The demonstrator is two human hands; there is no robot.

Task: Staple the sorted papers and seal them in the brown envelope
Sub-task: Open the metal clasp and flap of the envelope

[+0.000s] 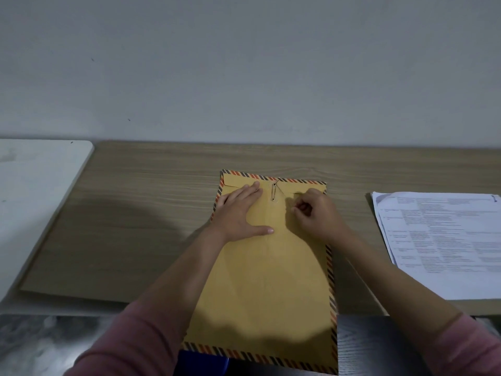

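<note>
On the counter [135, 213], the left hand [241, 213] presses flat on the brown envelope [265, 280], the right hand [315, 213] rests curled beside its clasp [273, 191], and printed papers [444, 240] lie at three o'clock.

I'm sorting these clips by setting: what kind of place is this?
Probably a plain office or home desk. A wood-grain table stands against a bare grey wall; a stack of printed papers lies to the right, and both hands rest on a brown envelope with a striped border.
</note>
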